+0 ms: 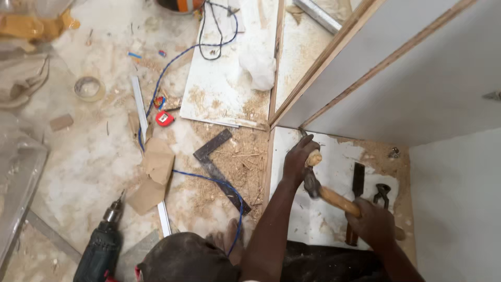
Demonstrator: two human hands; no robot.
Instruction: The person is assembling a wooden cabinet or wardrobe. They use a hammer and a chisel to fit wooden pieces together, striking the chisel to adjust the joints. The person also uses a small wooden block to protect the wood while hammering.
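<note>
- Hammer [334,197]: the right hand [371,223] covers the middle of its handle.
- Nail under the left hand [298,156]: too small to tell.
- Drill [102,245]: its base is cut off by the bottom edge.
- Chisel [356,188]: its lower handle is hidden behind the right hand.

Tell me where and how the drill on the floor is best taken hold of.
I would grip the drill around its dark green body, low in the frame, coming from above. It lies flat on the floor with the metal chuck pointing up and right, so the chuck end is best left alone.
</note>
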